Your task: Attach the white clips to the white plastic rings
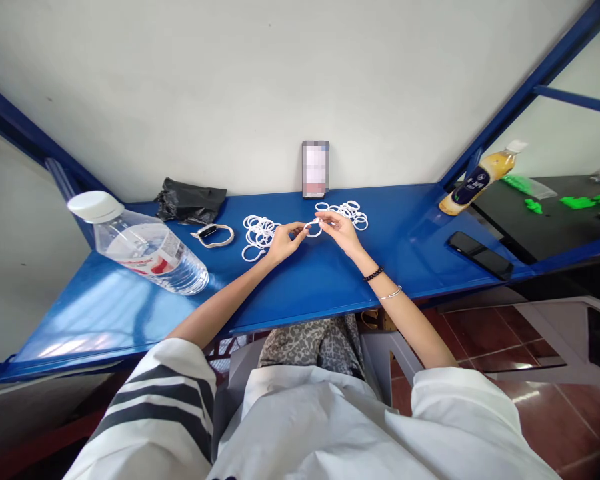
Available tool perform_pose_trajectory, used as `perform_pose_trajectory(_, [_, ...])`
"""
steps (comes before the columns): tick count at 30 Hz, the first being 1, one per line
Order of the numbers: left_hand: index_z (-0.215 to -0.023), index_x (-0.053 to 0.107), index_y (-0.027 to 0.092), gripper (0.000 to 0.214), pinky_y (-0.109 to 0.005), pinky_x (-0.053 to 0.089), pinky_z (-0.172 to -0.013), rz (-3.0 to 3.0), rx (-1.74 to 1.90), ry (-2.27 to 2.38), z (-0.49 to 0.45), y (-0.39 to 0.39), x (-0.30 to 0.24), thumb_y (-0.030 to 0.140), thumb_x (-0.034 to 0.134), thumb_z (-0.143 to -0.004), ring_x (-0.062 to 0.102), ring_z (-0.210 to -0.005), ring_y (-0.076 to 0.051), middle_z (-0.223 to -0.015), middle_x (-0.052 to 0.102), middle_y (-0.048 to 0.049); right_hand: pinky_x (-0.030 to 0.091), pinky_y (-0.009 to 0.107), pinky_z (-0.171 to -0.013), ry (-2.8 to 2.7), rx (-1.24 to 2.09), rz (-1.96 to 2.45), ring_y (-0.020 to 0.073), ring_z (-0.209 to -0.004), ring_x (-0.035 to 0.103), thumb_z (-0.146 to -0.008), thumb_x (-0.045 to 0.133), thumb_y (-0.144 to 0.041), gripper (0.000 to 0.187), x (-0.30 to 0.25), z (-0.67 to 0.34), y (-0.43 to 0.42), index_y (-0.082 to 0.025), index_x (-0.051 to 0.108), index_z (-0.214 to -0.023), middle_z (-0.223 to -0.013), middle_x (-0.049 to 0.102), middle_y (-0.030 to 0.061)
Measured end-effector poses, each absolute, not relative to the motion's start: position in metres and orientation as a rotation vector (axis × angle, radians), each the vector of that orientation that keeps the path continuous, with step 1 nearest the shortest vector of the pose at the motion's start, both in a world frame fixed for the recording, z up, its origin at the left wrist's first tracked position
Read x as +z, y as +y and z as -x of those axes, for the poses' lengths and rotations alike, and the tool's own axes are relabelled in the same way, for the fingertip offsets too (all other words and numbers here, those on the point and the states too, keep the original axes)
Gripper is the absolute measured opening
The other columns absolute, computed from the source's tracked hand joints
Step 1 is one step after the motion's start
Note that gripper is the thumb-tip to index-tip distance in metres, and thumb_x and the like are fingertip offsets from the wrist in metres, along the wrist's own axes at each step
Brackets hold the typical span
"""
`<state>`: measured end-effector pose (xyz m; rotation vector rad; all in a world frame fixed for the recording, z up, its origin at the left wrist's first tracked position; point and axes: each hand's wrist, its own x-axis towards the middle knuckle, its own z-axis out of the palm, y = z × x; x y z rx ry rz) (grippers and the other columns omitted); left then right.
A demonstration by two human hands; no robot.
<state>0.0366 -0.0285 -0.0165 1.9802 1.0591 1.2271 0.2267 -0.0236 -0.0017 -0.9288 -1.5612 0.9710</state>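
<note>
My left hand (pixel 283 241) and my right hand (pixel 339 231) meet over the blue table (pixel 330 280), both pinching one white ring (pixel 313 230) between their fingertips. A pile of white rings (pixel 258 235) lies just left of my left hand. A second pile of white rings (pixel 350 212) lies right behind my right hand. My right wrist wears a dark bead bracelet and a thin silver bangle.
A large water bottle (pixel 140 248) lies on its side at the left. A white wristband watch (pixel 213 234) and a black bag (pixel 190 202) sit behind it. A phone (pixel 315 169) leans on the wall. A juice bottle (pixel 480 179) and a dark phone (pixel 480 255) are at the right.
</note>
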Motion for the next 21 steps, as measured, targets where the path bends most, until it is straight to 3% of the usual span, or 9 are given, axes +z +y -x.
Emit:
perform_pose_trajectory(6, [-0.094,0.072,0.013,0.040,-0.028,0.053,-0.065,-1.873,1.208,1.003,-0.0357,-0.0268,-0.0166,0.050,0.062,-0.083,0.066,-0.067,-0.017,-0.079,0.072,-0.0075,0.049,0.036,-0.093,-1.521,1.030,0.940,0.0226,-0.104,0.065,-0.076,0.069,-0.053,0.042,0.0013,-0.2260,-0.0247,-0.021,0.070,-0.103,-0.111,0.071,0.0083])
perform_pose_trajectory(11, [-0.087,0.072,0.013,0.041,-0.028,0.053,-0.064,-1.703,1.262,0.956,-0.0349,-0.0247,-0.0168,0.053,0.065,-0.080,0.066,-0.066,-0.017,-0.080,0.073,-0.0080,0.049,0.034,-0.087,-1.557,1.075,1.014,0.0203,-0.096,0.065,-0.084,0.059,-0.055,0.041,0.0041,-0.2277,-0.0269,-0.021,0.070,-0.104,-0.097,0.073,0.0064])
perform_pose_trajectory(15, [-0.087,0.072,0.012,0.044,-0.027,0.053,-0.060,-1.606,1.262,0.931,-0.0346,-0.0228,-0.0181,0.055,0.066,-0.079,0.064,-0.059,-0.015,-0.066,0.070,-0.0051,0.047,0.033,-0.091,-1.694,1.153,0.977,0.0194,-0.098,0.063,-0.084,0.061,-0.053,0.036,0.0033,-0.2260,-0.0290,-0.020,0.071,-0.092,-0.096,0.072,0.0047])
perform_pose_trajectory(21, [-0.084,0.073,0.012,0.046,-0.029,0.055,-0.064,-1.605,1.303,0.974,-0.0353,-0.0218,-0.0208,0.057,0.067,-0.076,0.068,-0.070,-0.019,-0.080,0.074,-0.0087,0.047,0.030,-0.086,-1.773,1.341,0.888,0.0176,-0.096,0.063,-0.079,0.069,-0.047,0.032,0.0011,-0.2209,-0.0331,-0.020,0.072,-0.096,-0.102,0.071,0.0039])
